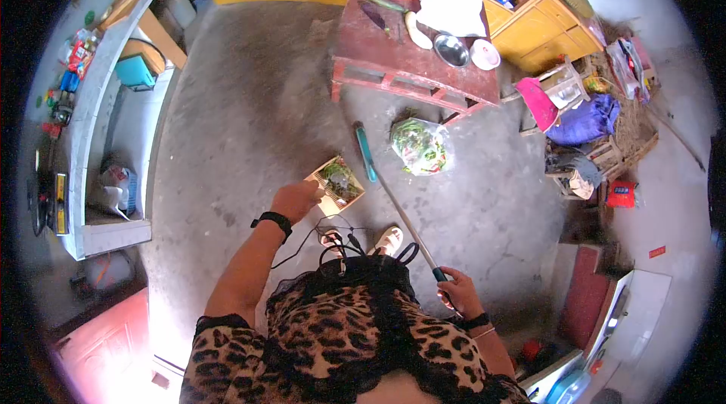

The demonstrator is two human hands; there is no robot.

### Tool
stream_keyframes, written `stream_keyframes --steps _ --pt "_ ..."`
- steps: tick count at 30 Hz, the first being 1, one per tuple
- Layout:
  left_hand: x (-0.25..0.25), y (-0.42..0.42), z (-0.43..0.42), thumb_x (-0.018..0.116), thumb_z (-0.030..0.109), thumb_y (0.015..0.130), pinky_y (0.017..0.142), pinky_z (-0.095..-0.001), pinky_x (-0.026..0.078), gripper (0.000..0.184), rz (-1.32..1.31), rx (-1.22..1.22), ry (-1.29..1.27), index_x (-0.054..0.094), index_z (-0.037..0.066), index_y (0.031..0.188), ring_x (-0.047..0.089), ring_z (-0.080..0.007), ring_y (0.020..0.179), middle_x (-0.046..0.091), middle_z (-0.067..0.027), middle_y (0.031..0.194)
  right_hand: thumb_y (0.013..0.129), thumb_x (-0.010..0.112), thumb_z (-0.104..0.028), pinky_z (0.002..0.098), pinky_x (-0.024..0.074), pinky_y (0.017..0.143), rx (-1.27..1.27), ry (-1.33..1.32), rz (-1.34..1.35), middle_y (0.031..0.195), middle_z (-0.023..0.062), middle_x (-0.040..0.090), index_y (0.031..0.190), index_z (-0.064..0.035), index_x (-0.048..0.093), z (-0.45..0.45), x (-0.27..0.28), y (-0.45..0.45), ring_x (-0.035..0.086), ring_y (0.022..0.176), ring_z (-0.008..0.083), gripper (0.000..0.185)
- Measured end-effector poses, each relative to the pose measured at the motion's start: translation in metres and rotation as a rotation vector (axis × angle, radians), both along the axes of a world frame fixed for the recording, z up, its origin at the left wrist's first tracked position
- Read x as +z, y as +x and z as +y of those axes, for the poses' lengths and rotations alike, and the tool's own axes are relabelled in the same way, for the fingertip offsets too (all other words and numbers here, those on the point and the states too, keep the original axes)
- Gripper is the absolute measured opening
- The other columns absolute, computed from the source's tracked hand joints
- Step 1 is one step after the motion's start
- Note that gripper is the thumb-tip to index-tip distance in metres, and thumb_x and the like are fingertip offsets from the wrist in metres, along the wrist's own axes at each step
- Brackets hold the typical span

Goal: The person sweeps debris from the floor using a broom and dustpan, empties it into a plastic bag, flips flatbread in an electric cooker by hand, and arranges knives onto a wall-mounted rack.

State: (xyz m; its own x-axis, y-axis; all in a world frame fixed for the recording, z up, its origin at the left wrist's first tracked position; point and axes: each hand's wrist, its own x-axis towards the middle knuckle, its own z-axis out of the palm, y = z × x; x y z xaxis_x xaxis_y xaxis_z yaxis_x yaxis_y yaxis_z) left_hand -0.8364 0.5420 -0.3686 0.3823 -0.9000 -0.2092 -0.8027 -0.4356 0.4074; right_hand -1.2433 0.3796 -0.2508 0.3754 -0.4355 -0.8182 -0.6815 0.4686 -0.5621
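My left hand point(298, 202) is closed on the edge of a yellow slatted basket point(311, 178), which has green leafy scraps inside. My right hand point(460, 290) wraps round the dark grip of a flat mop point(401, 213). Its metal pole slants away to a long teal head point(364, 151) on the grey floor, just right of the basket. Beyond the head, a clear plastic bag point(420, 148) of greens lies on the floor.
A red table point(393, 56) ahead bears a metal bowl point(451, 49), a pink bowl point(485, 55), vegetables and bags. Wooden chairs point(563, 90) with cloths stand at right. A counter point(94, 102) runs along the left. Black cords point(306, 235) hang near my feet.
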Motion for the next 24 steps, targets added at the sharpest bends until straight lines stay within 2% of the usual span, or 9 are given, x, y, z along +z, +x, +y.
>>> stream_keyframes --steps 7,9,10,15,17,19,20,23,24 --pt "0.034 -0.002 -0.002 0.061 0.031 0.075 0.068 -0.0449 0.046 0.025 -0.054 -0.110 0.020 0.058 0.011 0.089 0.058 -0.0297 0.085 0.061 -0.0091 0.087 0.076 0.058 -0.007 0.0253 0.0409 0.039 -0.025 -0.175 0.051 0.065 0.0064 0.059 0.119 -0.0068 0.053 -0.004 0.003 -0.059 0.053 0.048 0.0113 0.044" --pt "0.038 -0.004 -0.005 0.064 0.034 0.071 0.071 -0.0441 0.045 0.030 -0.136 -0.117 0.040 0.060 0.013 0.091 0.057 -0.0285 0.089 0.060 -0.0072 0.091 0.076 0.059 -0.006 0.0238 0.0418 0.040 -0.076 -0.201 0.118 0.066 0.0061 0.059 0.117 -0.0056 0.054 -0.008 0.020 -0.071 0.055 0.051 0.0108 0.042" --pt "0.041 -0.007 -0.007 0.068 0.034 0.067 0.074 -0.0447 0.043 0.038 -0.099 -0.036 0.027 0.059 0.012 0.096 0.056 -0.0298 0.091 0.060 -0.0079 0.090 0.076 0.059 -0.006 0.0238 0.0418 0.040 -0.083 -0.203 0.116 0.066 0.0061 0.059 0.117 -0.0056 0.054 -0.011 0.024 -0.080 0.055 0.051 0.0108 0.042" --pt "0.065 -0.029 -0.023 0.069 0.031 0.069 0.079 -0.0453 0.041 0.043 -0.169 0.012 -0.142 0.055 0.008 0.103 0.056 -0.0303 0.092 0.059 -0.0110 0.097 0.076 0.059 -0.004 0.0217 0.0388 0.036 -0.262 -0.132 0.088 0.064 0.0050 0.058 0.116 -0.0036 0.055 -0.039 0.041 -0.128 0.052 0.046 0.0094 0.040" --pt "0.073 -0.045 -0.038 0.069 0.029 0.071 0.080 -0.0454 0.041 0.044 -0.197 0.012 -0.199 0.054 0.007 0.106 0.056 -0.0302 0.093 0.059 -0.0119 0.100 0.075 0.059 -0.003 0.0222 0.0369 0.034 -0.300 -0.183 0.105 0.061 0.0046 0.057 0.115 -0.0026 0.055 -0.053 0.043 -0.149 0.050 0.042 0.0094 0.040" --pt "0.078 -0.065 -0.060 0.066 0.024 0.076 0.083 -0.0427 0.042 0.039 -0.272 0.098 -0.413 0.053 0.007 0.108 0.055 -0.0300 0.095 0.057 -0.0120 0.107 0.074 0.055 -0.001 0.0217 0.0367 0.034 -0.361 -0.233 0.149 0.060 0.0043 0.057 0.117 -0.0013 0.054 -0.071 0.045 -0.168 0.048 0.041 0.0080 0.043" --pt "0.078 -0.075 -0.075 0.066 0.024 0.076 0.083 -0.0427 0.042 0.039 -0.279 0.088 -0.413 0.053 0.007 0.108 0.055 -0.0300 0.095 0.057 -0.0120 0.107 0.074 0.055 -0.001 0.0217 0.0367 0.034 -0.371 -0.230 0.142 0.060 0.0043 0.057 0.117 -0.0013 0.054 -0.083 0.040 -0.181 0.048 0.041 0.0080 0.043" --pt "0.074 -0.110 -0.127 0.064 0.018 0.079 0.084 -0.0395 0.044 0.034 -0.173 0.193 -0.492 0.054 0.006 0.110 0.055 -0.0302 0.097 0.058 -0.0122 0.105 0.074 0.055 -0.002 0.0227 0.0365 0.033 -0.362 -0.285 0.114 0.059 0.0044 0.057 0.117 -0.0010 0.053 -0.124 0.019 -0.218 0.048 0.040 0.0086 0.044" --pt "0.070 -0.125 -0.149 0.062 0.017 0.080 0.082 -0.0383 0.045 0.031 0.008 0.246 -0.466 0.055 0.006 0.108 0.056 -0.0294 0.096 0.059 -0.0124 0.104 0.074 0.054 -0.002 0.0230 0.0364 0.033 -0.398 -0.295 0.135 0.059 0.0045 0.057 0.117 -0.0012 0.053 -0.141 0.013 -0.224 0.049 0.040 0.0088 0.044"
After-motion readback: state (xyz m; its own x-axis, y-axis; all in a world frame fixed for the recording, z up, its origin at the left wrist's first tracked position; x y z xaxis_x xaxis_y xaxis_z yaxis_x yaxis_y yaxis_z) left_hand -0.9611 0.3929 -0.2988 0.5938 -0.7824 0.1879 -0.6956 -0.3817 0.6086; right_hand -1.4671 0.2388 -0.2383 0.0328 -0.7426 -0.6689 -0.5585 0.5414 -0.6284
